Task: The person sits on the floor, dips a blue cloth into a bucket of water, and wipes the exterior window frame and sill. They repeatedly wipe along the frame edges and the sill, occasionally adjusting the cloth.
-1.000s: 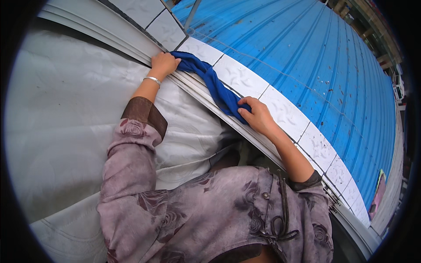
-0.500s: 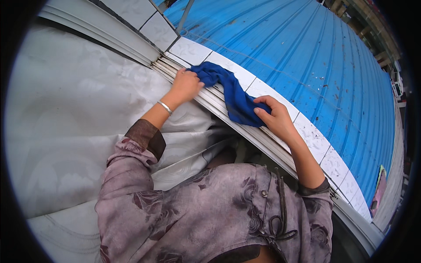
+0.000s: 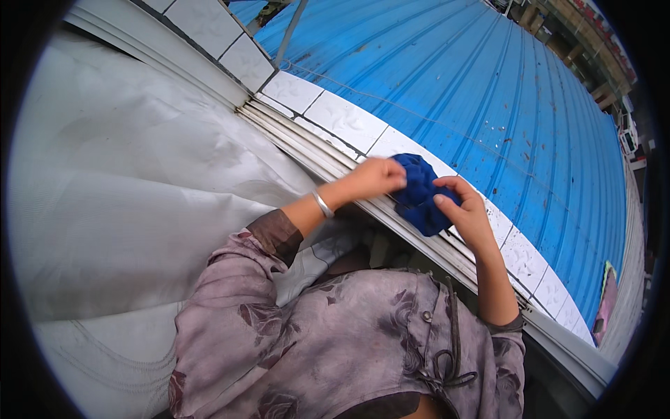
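Observation:
A dark blue cloth (image 3: 420, 195) is bunched up over the white window track (image 3: 300, 150), between my two hands. My left hand (image 3: 377, 177), slightly blurred, is closed on the cloth's left edge. On the cloth's right side my right hand (image 3: 466, 209) grips it between thumb and fingers. The track's grooves run diagonally from upper left to lower right, and dirt shows along them near the corner of the frame. Part of the track under the cloth is hidden.
White tiles (image 3: 345, 115) form a sill outside the track. Beyond lies a blue corrugated metal roof (image 3: 447, 77), with a thin wire along its near side. A pale curtain (image 3: 139, 174) hangs on the left. A tiled wall (image 3: 248, 63) meets the track's far end.
My left hand has moved right along the track toward my right hand. The cloth, stretched out before, is now gathered into a bunch, baring the track's left part.

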### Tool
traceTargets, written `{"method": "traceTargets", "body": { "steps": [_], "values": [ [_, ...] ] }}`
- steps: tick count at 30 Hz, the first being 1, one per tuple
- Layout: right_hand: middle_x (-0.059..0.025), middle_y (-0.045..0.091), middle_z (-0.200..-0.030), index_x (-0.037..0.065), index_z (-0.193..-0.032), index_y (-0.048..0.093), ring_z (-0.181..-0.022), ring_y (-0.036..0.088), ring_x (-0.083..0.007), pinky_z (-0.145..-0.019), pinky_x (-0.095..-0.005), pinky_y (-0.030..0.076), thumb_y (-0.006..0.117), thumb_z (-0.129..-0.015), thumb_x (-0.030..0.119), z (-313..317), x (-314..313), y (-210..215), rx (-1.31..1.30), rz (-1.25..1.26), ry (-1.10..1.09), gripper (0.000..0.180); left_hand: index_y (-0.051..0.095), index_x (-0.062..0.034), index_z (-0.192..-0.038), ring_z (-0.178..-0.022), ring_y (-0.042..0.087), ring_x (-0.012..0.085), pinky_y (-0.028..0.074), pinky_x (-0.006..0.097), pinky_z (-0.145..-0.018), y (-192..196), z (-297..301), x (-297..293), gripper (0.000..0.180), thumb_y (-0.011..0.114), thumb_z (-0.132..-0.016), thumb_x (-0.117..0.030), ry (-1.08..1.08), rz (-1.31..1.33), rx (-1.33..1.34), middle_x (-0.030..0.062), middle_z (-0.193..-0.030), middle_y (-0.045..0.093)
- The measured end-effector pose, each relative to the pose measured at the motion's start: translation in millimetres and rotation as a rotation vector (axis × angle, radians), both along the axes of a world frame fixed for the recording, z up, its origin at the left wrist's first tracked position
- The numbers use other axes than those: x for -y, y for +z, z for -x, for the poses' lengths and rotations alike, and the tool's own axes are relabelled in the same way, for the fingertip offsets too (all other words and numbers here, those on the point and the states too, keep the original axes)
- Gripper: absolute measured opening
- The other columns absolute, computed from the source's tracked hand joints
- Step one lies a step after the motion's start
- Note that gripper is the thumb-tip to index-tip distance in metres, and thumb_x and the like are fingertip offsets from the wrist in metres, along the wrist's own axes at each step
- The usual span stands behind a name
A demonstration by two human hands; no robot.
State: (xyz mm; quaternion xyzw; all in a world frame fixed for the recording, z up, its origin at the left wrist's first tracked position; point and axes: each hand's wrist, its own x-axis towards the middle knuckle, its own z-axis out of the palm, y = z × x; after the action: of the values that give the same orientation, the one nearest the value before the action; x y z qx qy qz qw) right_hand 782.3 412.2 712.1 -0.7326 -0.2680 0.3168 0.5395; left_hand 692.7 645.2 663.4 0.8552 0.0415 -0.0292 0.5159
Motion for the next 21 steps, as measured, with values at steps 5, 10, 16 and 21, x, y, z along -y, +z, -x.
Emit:
{"method": "traceTargets", "body": {
  "steps": [5, 10, 16, 21],
  "values": [
    [-0.0020, 0.060, -0.093, 0.005, -0.107, 0.060, -0.089, 0.054, -0.0102, -0.080, -0.0249, 0.045, 0.068, -0.082, 0.012, -3.0, -13.1, 2.5, 0.005, -0.065, 0.020, 0.028, 0.069, -0.0040, -0.095, -0.073, 0.057, 0.0070, 0.047, 0.025, -0.068, 36.8, -22.0, -87.9, 0.019, 0.066, -0.082, -0.017, 0.397, 0.209, 0.074, 0.0008, -0.078, 0.065],
    [-0.0152, 0.062, -0.099, 0.005, -0.108, 0.051, -0.093, 0.061, -0.0280, -0.083, -0.0340, 0.046, 0.068, -0.079, 0.012, 10.2, -77.6, -2.4, 0.204, -0.037, 0.162, 0.035, 0.072, -0.0095, -0.086, -0.081, 0.062, 0.0271, 0.050, 0.036, -0.072, 48.1, 17.6, -215.2, 0.013, 0.065, -0.075, -0.009, 0.528, -0.882, 0.301, 0.0091, -0.086, 0.066],
    [-0.0186, 0.060, -0.098, 0.006, -0.103, 0.052, -0.093, 0.058, -0.0372, -0.079, -0.0417, 0.046, 0.065, -0.080, 0.014, 38.0, -168.0, -29.2, 0.298, -0.087, 0.407, 0.028, 0.070, -0.0127, -0.080, -0.082, 0.061, 0.0290, 0.049, 0.042, -0.071, 29.8, 62.0, -278.7, 0.012, 0.059, -0.076, -0.008, 0.608, -1.366, 0.051, 0.0097, -0.083, 0.062],
    [-0.0177, 0.061, -0.096, 0.004, -0.102, 0.054, -0.091, 0.059, -0.0344, -0.080, -0.0388, 0.047, 0.065, -0.080, 0.014, 51.5, -184.1, -36.4, 0.309, -0.071, 0.478, 0.026, 0.065, -0.0092, -0.074, -0.075, 0.063, 0.0331, 0.050, 0.045, -0.067, -6.3, 79.3, -297.8, 0.011, 0.054, -0.078, -0.010, 0.504, -1.375, -0.050, 0.0120, -0.078, 0.064]
  ]
}}
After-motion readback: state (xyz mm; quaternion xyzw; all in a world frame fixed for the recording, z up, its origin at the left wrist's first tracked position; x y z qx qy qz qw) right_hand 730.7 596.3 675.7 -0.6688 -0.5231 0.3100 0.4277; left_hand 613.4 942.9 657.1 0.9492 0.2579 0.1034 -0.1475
